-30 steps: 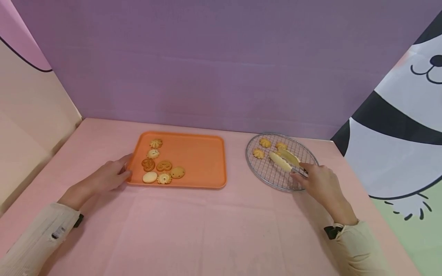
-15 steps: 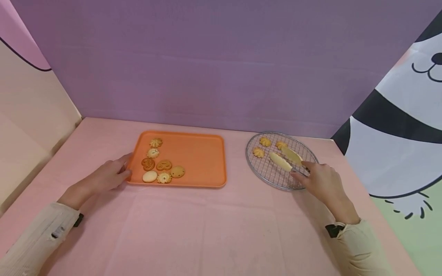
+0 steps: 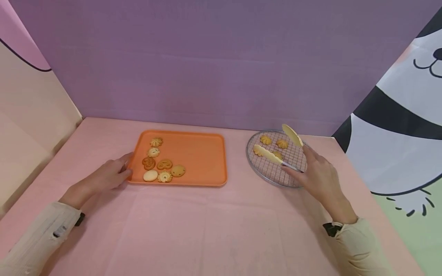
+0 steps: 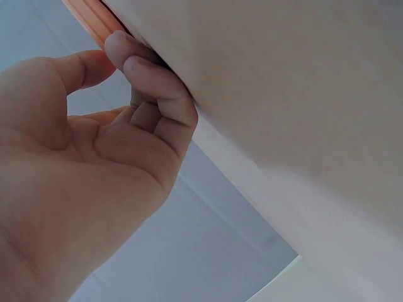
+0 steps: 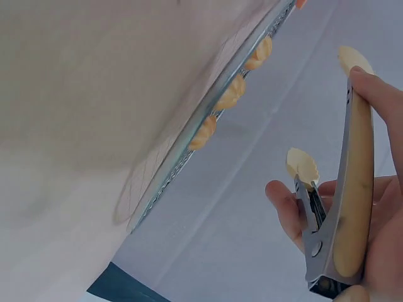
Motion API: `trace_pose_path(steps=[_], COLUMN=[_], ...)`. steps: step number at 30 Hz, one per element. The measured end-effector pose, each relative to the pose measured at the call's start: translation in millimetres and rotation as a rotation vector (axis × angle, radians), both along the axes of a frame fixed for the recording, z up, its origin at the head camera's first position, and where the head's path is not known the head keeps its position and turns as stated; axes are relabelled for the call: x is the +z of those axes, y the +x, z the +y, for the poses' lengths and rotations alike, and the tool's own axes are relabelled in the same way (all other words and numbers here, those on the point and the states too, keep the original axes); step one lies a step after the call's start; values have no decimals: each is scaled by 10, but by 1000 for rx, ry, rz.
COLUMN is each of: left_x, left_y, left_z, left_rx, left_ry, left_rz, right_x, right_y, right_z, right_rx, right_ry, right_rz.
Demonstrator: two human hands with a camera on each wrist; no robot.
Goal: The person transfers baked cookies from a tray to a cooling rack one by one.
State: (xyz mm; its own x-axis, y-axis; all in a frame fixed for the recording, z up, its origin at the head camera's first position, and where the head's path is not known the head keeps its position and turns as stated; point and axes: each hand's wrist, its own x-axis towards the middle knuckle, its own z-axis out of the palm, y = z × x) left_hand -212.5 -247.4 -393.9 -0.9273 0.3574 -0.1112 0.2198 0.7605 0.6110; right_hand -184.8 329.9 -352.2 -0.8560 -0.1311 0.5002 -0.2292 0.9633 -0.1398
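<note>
My left hand [image 3: 105, 174] grips the left edge of an orange tray [image 3: 203, 157], thumb and fingers pinching the rim in the left wrist view. Several cookies [image 3: 164, 164] of different shapes lie on the tray's left half. On the right, my right hand [image 3: 321, 178] holds tongs [image 5: 356, 189] with metal arms and cream-coloured tips. The tongs' arms are spread wide above a round wire rack [image 3: 255, 172], and nothing is between the tips. Several swirled cookies [image 3: 282, 143] sit on the rack; the near tongs tip partly covers a few in the head view.
A pink cloth covers the table [image 3: 203, 230]. Behind it rises a purple backdrop [image 3: 221, 69], with a cream side panel [image 3: 31, 126] on the left and a panda-printed panel [image 3: 397, 161] on the right. A gap of bare cloth lies between tray and rack.
My right hand has raised the tongs off the rack and their arms have spread much wider, uncovering a cookie that the tips hid. My left hand and the tray stay in place.
</note>
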Motion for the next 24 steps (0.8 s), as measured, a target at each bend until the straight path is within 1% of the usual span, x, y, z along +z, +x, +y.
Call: trace_pose_path(steps=[6, 11, 14, 18, 24], left_x=[17, 31, 31, 13, 7], left_y=[9, 18, 16, 5, 3], left_z=[12, -9, -18, -7, 12], left_rx=[-6, -3, -7, -11, -13], left_ry=[2, -3, -15, -20, -13], left_rz=[6, -4, 10, 24, 22], right_x=[28, 56, 81, 105, 124], right_y=[32, 51, 57, 73, 109], right_z=[-67, -142, -192, -233, -303], right_rx=[1, 37, 60, 65, 67], right_ry=[27, 4, 2, 13, 27], right_rz=[-12, 16, 36, 44, 20])
